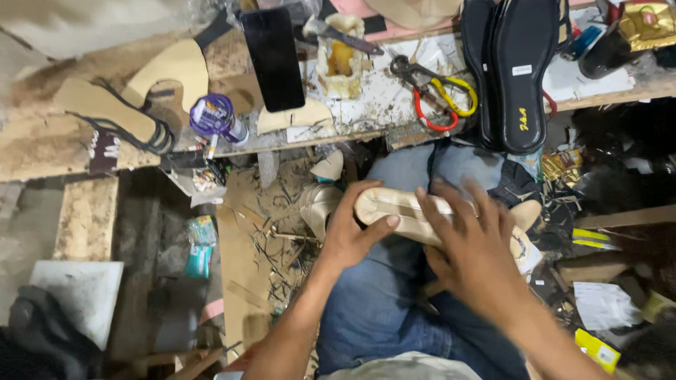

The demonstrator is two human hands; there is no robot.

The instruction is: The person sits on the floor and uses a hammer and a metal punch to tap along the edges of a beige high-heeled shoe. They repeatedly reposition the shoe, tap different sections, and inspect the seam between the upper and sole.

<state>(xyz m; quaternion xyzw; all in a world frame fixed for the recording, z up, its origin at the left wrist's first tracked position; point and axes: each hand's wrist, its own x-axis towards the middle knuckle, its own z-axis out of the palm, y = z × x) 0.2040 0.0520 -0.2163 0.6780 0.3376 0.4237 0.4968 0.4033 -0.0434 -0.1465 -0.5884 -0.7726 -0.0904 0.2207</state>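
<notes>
A cream shoe (398, 210) lies across my lap, over my blue jeans (384, 295). My left hand (355, 229) grips its toe end, thumb on top. My right hand (472, 243) presses down on the shoe's middle and rear with fingers spread, covering most of it. A second cream shoe (318, 207) lies just left of my left hand, partly hidden behind it.
The cluttered bench (366, 112) ahead holds two black soles (517, 70), pliers with red and yellow handles (436, 98), a black phone (273, 58), a glue pot (340, 60), a purple-capped tube (217, 119) and tan sandals (120, 112). Scraps litter the floor (264, 239).
</notes>
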